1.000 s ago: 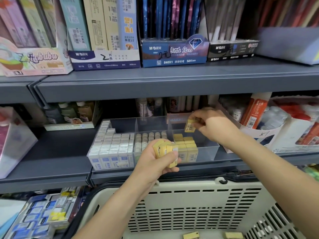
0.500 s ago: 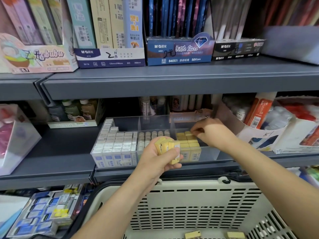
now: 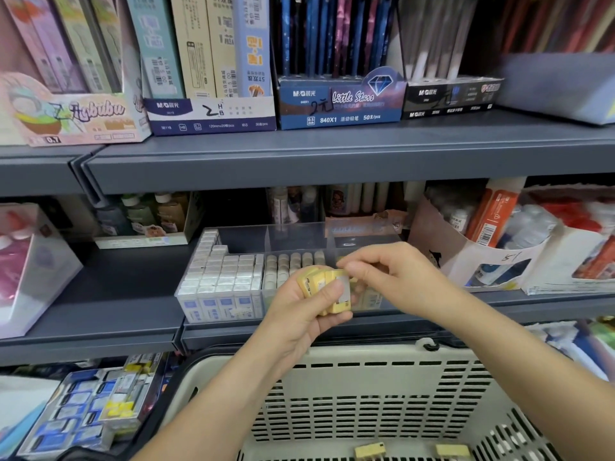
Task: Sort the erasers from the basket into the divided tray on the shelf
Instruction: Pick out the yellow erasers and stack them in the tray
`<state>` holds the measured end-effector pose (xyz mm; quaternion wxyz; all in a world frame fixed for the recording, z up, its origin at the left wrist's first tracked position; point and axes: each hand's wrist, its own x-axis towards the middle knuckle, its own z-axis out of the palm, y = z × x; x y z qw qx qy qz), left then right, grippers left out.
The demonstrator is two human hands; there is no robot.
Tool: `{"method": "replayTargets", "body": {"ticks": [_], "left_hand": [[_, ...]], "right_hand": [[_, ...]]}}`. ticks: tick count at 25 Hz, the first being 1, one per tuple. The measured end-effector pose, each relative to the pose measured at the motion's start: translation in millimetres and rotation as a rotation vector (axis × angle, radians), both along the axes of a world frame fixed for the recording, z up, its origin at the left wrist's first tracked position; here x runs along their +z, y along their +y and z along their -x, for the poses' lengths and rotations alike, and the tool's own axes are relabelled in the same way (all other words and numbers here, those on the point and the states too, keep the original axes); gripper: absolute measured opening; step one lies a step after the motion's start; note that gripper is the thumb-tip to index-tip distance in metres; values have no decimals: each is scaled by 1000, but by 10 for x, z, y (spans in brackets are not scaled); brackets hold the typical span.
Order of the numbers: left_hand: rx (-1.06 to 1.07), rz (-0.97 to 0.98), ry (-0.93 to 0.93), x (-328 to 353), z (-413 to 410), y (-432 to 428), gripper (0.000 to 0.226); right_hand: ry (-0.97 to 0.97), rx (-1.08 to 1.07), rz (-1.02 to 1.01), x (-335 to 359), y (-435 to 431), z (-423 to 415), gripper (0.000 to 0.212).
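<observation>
Several yellow erasers (image 3: 327,291) are sitting bunched in the left hand (image 3: 299,314), whose fingers are curling round them just in front of the divided tray (image 3: 266,232). The right hand (image 3: 396,277) is reaching in from the right, its fingertips (image 3: 357,266) closing on the top of the bunch, though I cannot tell whether they are gripping one. The tray's right-end section of yellow ones is lying directly behind, nearer the right hand. Two more are lying in the basket (image 3: 366,377).

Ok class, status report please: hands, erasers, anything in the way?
Left hand grips a stack of yellow erasers. Right hand pinches the stack's end one. Two loose erasers lie in the basket. Hands hide part of the divided tray.
</observation>
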<state>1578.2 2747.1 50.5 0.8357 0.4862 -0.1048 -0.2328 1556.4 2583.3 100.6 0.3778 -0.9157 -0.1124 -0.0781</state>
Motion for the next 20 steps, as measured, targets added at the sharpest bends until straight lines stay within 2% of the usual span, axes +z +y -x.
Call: {"method": "replayTargets", "body": {"ticks": [2,5,9,12,14,16,18,20], "left_hand": [[-15,11,11,3,10,-6,46],[-83,52,63,-8,29,-19,39],[-97,83,121,-8,45,-24,38],[9,-1,-4,-30,45,-37,29],[75,-167,-187,-68,52,-49,29],[97,-243,-292,-88,80,-72,31],[91,-172,-225,-85,94,-83,25],[89,-133,-108,-55,86,-71,16]], "right_hand": [[33,13,-32,-11,24,76,15],[110,28,-76,-6,0,119,27],[147,42,-188,25,-112,159,22],[203,-42,-366,28,-161,193,8],[322,-98,-439,5,-169,191,13],[416,-139,-463,-23,-196,177,8],[456,-151,-495,5,-255,166,5],[410,-176,-446,70,-348,149,10]]}}
